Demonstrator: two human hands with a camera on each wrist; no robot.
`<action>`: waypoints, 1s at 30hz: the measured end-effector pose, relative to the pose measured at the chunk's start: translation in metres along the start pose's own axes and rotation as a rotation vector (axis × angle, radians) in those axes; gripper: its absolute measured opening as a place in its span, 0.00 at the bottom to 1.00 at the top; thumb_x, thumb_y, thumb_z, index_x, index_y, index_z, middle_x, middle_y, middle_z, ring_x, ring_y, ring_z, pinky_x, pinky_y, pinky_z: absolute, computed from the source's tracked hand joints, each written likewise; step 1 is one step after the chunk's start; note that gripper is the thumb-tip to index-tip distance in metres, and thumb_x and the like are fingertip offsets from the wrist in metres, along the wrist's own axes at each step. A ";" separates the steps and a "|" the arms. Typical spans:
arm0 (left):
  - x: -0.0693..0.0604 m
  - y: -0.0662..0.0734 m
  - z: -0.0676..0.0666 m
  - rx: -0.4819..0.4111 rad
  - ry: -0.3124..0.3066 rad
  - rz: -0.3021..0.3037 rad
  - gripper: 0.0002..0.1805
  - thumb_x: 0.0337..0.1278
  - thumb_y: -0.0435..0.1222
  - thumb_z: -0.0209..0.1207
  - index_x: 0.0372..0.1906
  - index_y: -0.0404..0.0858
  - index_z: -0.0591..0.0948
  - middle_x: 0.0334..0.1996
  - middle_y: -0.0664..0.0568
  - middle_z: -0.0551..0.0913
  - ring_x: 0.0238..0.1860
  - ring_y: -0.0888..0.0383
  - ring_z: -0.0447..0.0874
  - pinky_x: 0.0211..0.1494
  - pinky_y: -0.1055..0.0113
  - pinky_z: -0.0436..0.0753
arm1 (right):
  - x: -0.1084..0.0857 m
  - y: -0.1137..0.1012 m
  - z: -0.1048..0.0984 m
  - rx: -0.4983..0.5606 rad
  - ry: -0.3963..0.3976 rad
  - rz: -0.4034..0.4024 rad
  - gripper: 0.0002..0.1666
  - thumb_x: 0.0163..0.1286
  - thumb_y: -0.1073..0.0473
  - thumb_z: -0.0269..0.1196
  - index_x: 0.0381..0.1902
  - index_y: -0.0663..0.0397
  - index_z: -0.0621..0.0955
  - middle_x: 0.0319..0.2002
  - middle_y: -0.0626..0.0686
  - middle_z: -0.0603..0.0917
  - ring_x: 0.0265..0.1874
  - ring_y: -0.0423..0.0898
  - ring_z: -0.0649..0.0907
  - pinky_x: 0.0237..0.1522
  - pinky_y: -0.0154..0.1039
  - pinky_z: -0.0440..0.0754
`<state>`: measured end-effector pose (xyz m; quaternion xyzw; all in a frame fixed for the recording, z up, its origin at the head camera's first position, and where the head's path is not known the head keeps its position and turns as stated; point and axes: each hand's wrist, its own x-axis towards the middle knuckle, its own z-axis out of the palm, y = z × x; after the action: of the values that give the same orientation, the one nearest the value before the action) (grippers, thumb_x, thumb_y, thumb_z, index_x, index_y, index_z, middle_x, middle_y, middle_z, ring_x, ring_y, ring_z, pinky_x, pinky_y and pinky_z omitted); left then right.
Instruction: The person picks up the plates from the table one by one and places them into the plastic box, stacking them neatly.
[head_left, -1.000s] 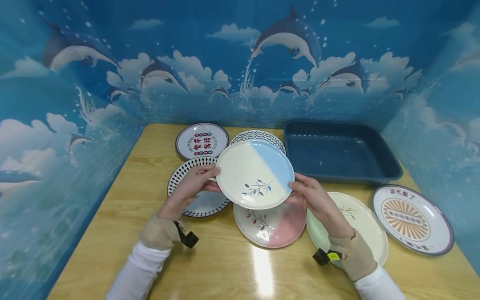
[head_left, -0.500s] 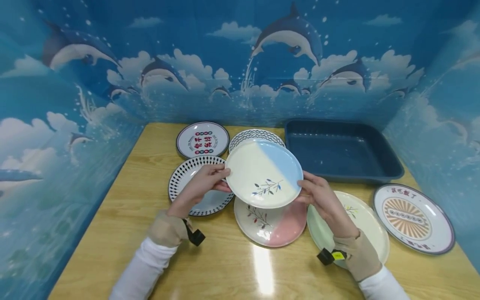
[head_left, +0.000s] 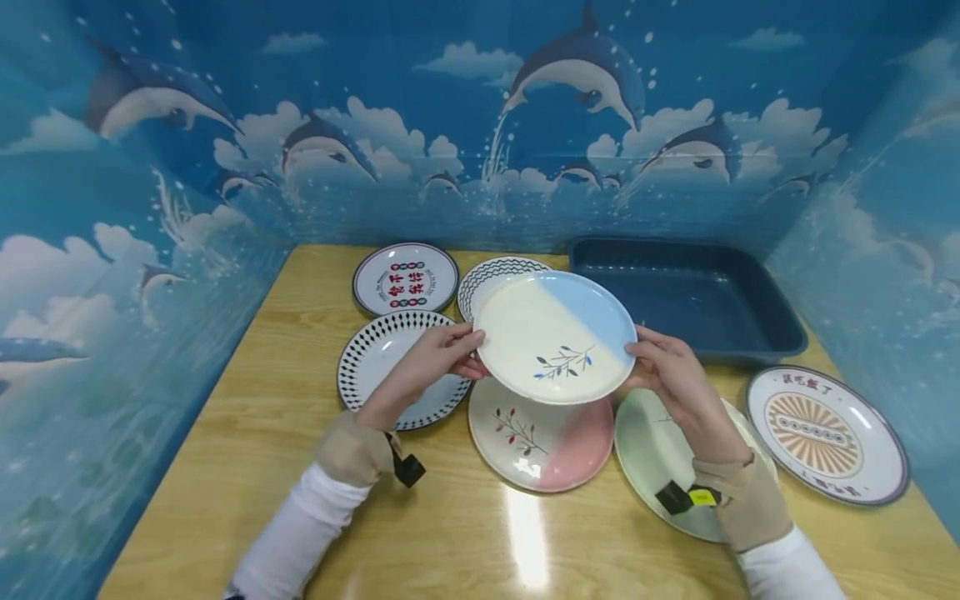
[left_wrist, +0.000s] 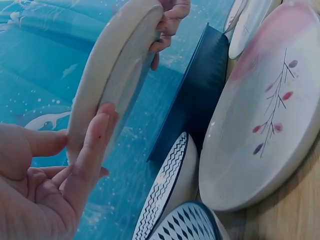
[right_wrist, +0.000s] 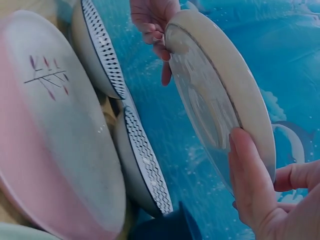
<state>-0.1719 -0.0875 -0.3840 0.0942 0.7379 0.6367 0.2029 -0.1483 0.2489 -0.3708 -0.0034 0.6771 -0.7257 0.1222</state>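
A cream and light-blue plate point(head_left: 551, 325) with a blue-leaf sprig is held up above the table by both hands. The left hand point(head_left: 442, 358) pinches its left rim, thumb on the edge and fingers underneath, as the left wrist view shows. At the opposite rim, the right hand point(head_left: 671, 379) grips in the same way, its fingers against the underside point(right_wrist: 200, 95). Below it lies a cream and pink plate point(head_left: 540, 437) with a red-leaf sprig. A zigzag-rimmed dish point(head_left: 480, 279) behind is partly covered by the raised plate. Under the right forearm lies a pale green and cream plate point(head_left: 652, 450).
A dark blue rectangular tub point(head_left: 787, 337) stands at the back right of the wooden table point(head_left: 435, 517). A plate with red lettering point(head_left: 405, 279) and a diamond-rimmed dish point(head_left: 375, 375) lie at the left. A sunburst plate point(head_left: 825, 437) lies far right. Dolphin-print sheeting point(head_left: 450, 125) surrounds the table.
Both hands have carried the cream and blue plate to the right and slightly upward, so its right side now overlaps the tub in the head view. The other plates have stayed put.
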 end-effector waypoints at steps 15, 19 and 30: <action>0.042 0.022 0.043 -0.049 -0.038 0.061 0.24 0.82 0.41 0.46 0.73 0.35 0.69 0.57 0.35 0.81 0.47 0.50 0.89 0.49 0.63 0.89 | 0.011 -0.032 -0.054 0.215 0.157 -0.107 0.39 0.79 0.68 0.51 0.78 0.72 0.46 0.39 0.45 0.89 0.31 0.41 0.89 0.30 0.35 0.90; 0.061 0.027 0.063 0.019 -0.034 0.083 0.24 0.80 0.37 0.48 0.73 0.34 0.69 0.63 0.36 0.78 0.57 0.45 0.84 0.54 0.60 0.88 | 0.022 -0.035 -0.076 0.190 0.247 -0.090 0.38 0.80 0.66 0.51 0.79 0.67 0.49 0.39 0.43 0.88 0.33 0.40 0.89 0.32 0.35 0.90; 0.117 0.018 0.106 0.523 0.054 0.065 0.33 0.78 0.44 0.52 0.80 0.40 0.59 0.76 0.45 0.65 0.74 0.49 0.66 0.74 0.53 0.71 | 0.046 -0.020 -0.117 0.191 0.350 0.045 0.38 0.80 0.67 0.48 0.80 0.67 0.46 0.29 0.45 0.88 0.26 0.41 0.89 0.30 0.36 0.90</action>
<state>-0.2345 0.0575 -0.3986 0.1499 0.8793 0.4326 0.1312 -0.2163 0.3568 -0.3682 0.1497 0.6159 -0.7732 0.0186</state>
